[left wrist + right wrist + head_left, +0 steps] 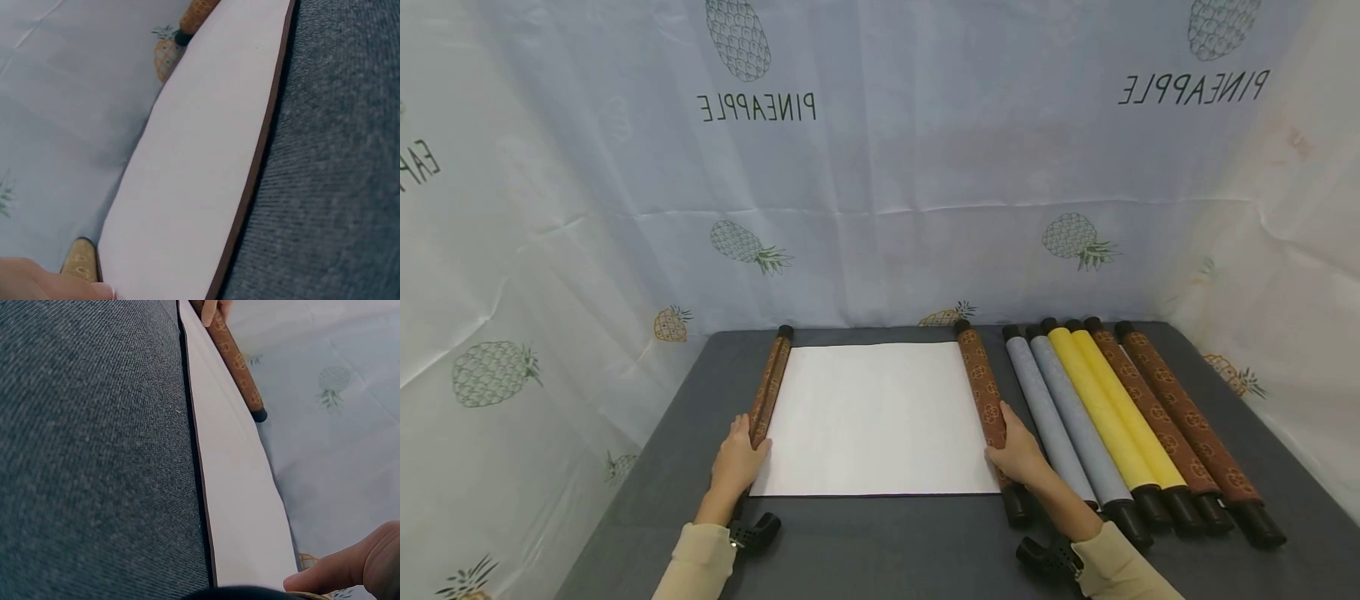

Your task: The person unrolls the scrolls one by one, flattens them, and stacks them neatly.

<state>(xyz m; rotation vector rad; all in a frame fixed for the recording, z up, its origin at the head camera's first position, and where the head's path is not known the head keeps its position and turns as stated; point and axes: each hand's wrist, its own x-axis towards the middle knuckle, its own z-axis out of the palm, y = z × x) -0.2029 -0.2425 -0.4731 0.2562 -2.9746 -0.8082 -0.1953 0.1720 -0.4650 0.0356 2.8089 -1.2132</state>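
A scroll lies partly unrolled on the dark table, its blank white sheet (880, 417) spread between two brown patterned rolls with black end knobs. My left hand (739, 460) grips the thinner left roll (773, 375) near its close end. Around the close part of the thicker right roll (978, 375) curls my right hand (1021, 450), thumb toward the sheet. In the left wrist view the left hand (47, 281) has its thumb tip at the sheet's edge. The right wrist view shows the right thumb (337, 565) by the sheet; much of that roll is hidden there.
Right of the open scroll, several rolled scrolls lie side by side: grey ones (1052, 417), yellow ones (1108, 400) and brown patterned ones (1195, 417). The dark grey table (880, 550) ends at a pale curtain (880, 167) printed with pineapples, which also hangs at both sides.
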